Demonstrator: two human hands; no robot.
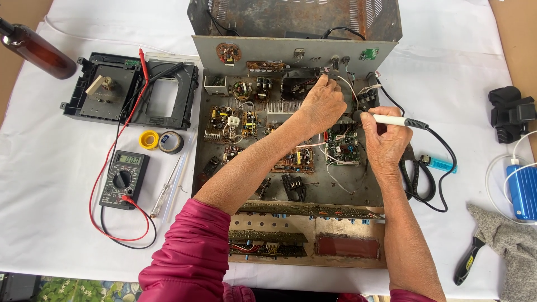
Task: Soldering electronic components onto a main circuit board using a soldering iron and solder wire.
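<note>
An opened metal electronics chassis (218,168) with several circuit boards lies in the middle of the white-covered table. My left hand (323,103) reaches deep into it, its fingers pinching white wires near the back panel (268,53). My right hand (385,142) grips a white-handled soldering iron (391,119), whose tip points left toward the wires beside my left hand. The iron's black cord (442,173) loops off to the right. A green circuit board (342,149) sits just below both hands.
A multimeter (123,179) with red and black leads lies at the left, beside a screwdriver (166,193), a yellow tape roll (149,139) and a black one (171,142). A black disc-drive frame (131,92) and a brown bottle (36,50) are at the far left. A blue lighter (439,164), a blue box (523,190), a grey cloth (512,240) and a black-handled tool (467,260) sit at the right.
</note>
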